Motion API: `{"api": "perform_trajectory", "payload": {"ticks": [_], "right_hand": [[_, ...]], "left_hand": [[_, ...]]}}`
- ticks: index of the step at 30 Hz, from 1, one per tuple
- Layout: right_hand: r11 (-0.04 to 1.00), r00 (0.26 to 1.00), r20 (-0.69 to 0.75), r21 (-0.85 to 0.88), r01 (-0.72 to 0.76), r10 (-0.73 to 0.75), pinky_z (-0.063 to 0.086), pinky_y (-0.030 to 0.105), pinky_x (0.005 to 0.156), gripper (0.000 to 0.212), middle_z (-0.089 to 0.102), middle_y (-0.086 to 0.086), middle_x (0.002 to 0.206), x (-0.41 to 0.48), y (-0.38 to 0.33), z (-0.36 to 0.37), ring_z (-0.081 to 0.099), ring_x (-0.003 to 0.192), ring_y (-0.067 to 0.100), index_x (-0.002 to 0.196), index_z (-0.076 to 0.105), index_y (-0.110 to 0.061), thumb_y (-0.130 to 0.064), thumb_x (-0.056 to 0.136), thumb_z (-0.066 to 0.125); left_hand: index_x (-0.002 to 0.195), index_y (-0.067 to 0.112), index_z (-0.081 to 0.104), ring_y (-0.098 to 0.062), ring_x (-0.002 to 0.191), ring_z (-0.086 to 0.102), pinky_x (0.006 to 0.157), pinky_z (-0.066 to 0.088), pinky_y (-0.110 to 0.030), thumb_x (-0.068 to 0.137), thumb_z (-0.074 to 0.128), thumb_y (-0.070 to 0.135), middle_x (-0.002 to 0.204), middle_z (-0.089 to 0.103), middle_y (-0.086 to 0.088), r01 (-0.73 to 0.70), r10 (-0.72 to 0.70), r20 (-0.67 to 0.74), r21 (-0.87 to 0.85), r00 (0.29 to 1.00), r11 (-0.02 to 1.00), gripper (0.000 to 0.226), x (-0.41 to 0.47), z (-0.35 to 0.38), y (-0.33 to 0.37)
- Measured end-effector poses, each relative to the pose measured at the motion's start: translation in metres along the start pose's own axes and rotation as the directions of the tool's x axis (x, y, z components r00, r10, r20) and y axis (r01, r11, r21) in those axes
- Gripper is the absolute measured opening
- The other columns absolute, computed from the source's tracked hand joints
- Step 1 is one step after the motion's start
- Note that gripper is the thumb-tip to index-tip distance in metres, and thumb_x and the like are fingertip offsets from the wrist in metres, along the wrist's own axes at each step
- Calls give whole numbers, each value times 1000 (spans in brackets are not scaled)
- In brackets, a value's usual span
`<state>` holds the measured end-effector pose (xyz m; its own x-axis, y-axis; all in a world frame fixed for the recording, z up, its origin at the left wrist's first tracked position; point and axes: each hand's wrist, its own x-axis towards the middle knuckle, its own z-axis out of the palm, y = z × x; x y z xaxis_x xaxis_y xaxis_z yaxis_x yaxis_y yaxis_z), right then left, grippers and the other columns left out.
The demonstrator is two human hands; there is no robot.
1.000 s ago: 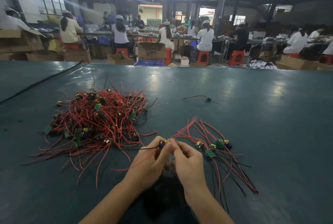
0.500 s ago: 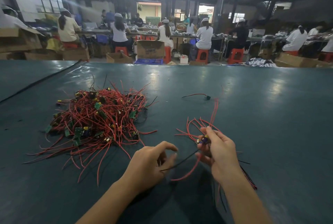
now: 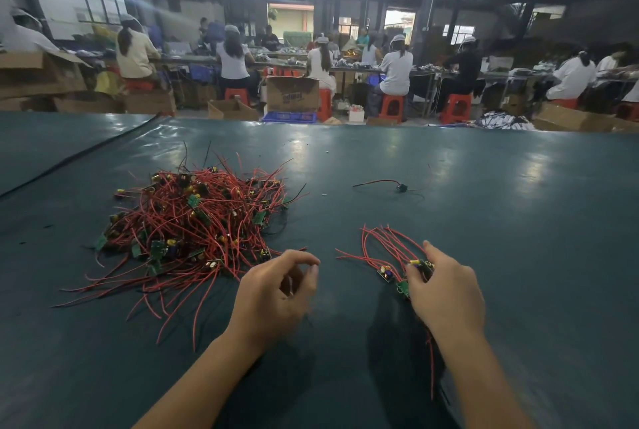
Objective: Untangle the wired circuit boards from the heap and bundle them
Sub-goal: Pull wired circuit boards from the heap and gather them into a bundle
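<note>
Our empty left hand [image 3: 276, 294] curls loosely near the red-wired green circuit-board heap [image 3: 193, 221]; our right hand [image 3: 446, 294] grips the small bundle [image 3: 387, 271], bare teal tabletop [image 3: 536, 238] rightward.

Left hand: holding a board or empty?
Empty. The left hand has its fingers loosely curled round nothing, beside the heap; the right hand grips the small bundle.

Red-wired green boards [image 3: 193, 218], teal table [image 3: 484, 221]
</note>
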<state>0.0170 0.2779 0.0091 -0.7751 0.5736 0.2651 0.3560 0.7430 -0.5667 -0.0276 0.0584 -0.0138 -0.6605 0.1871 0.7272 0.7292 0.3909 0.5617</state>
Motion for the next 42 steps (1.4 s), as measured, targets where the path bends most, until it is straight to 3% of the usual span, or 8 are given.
{"api": "perform_trajectory", "payload": {"ticks": [6, 9, 12, 14, 17, 25, 32, 42], "right_hand": [[929, 957, -33, 233, 288, -289, 45, 40, 97, 43, 65, 0, 122, -25, -24, 15, 55, 112, 25, 135, 58, -18, -21, 92, 61], [862, 897, 37, 294, 412, -441, 41, 30, 103, 41, 64, -1, 125, -43, -36, 32, 56, 117, 19, 134, 59, -15, -19, 93, 60], [823, 838, 135, 323, 467, -529, 40, 23, 102, 44, 61, -6, 127, -57, -40, 49, 53, 118, 12, 138, 54, -20, -25, 95, 57], [818, 828, 181, 364, 445, -531, 42, 23, 99, 44, 61, -9, 126, -59, -39, 55, 52, 117, 10, 140, 52, -22, -27, 96, 55], [823, 853, 180, 419, 385, -490, 46, 24, 93, 43, 61, -10, 114, -57, -37, 59, 56, 106, 9, 138, 54, -20, -22, 95, 57], [823, 893, 160, 483, 300, -420, 50, 27, 93, 41, 61, -13, 114, -52, -33, 61, 57, 107, 3, 135, 57, -19, -18, 95, 58], [831, 887, 190, 471, 295, -422, 48, 22, 94, 43, 60, -13, 115, -53, -31, 65, 58, 107, 4, 138, 54, -20, -21, 95, 57], [838, 880, 208, 457, 298, -426, 46, 18, 93, 46, 59, -13, 114, -53, -30, 65, 57, 106, 3, 140, 52, -21, -23, 95, 57]], "left_hand": [[88, 21, 61, -7, 49, 43, 46, 35, -19, 88, 55, 30, 67, 55, 8, 194, -265, -282, -255, 922, 947, 11, 13, -16, -12], [93, 20, 62, -11, 64, 53, 60, 47, -27, 90, 61, 13, 89, 54, 4, 219, -196, -278, 54, 941, 974, 8, 13, -21, -26], [116, 16, 63, -21, 102, 57, 90, 45, -36, 90, 61, 20, 117, 54, -2, 234, -268, 11, 457, 963, 858, 26, 6, -19, -39], [133, 27, 52, -21, 120, 48, 102, 33, -36, 93, 52, 36, 131, 51, 2, 241, -412, 132, 637, 902, 732, 40, -1, -13, -42], [137, 36, 46, -18, 124, 45, 104, 28, -37, 93, 44, 48, 135, 53, 8, 210, -460, 167, 722, 872, 660, 46, -3, -6, -41], [85, 33, 65, -16, 97, 55, 90, 30, -34, 86, 58, 49, 92, 60, 12, 210, -393, 136, 667, 909, 715, 17, 0, -7, -35], [141, 36, 40, -20, 118, 44, 98, 31, -36, 91, 45, 54, 127, 50, 4, 257, -483, 102, 742, 870, 620, 53, -6, -3, -39], [142, 32, 44, -19, 132, 33, 104, 26, -39, 99, 37, 35, 151, 37, 7, 200, -490, 207, 729, 847, 654, 43, -6, 2, -36]]}}
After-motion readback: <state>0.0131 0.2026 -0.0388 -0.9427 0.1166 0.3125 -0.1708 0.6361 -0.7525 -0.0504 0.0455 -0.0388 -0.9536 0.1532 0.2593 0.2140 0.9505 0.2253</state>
